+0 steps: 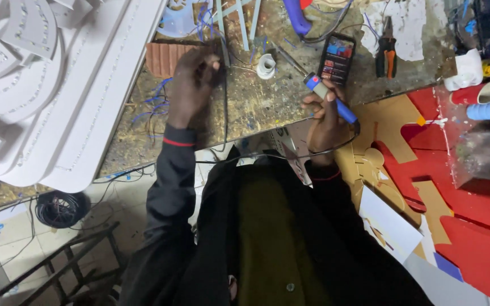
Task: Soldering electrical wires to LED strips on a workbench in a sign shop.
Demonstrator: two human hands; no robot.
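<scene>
My right hand (325,116) grips a blue-handled soldering iron (330,97), its metal tip pointing up-left over the stained workbench (256,105). My left hand (191,85) rests on the bench beside a ridged brown block (165,56), its fingers closed near thin blue wires (154,102) and a black cable (225,96). What the left fingers pinch is hidden. A white roll of solder wire (266,65) lies between the hands.
White curved panels with rows of small lights (46,96) cover the left. A phone (337,58), orange-handled pliers (386,54) and a purple glue gun (297,17) lie at the back. Red and tan cut boards (455,187) fill the right. A coil of black cable (62,208) lies on the floor.
</scene>
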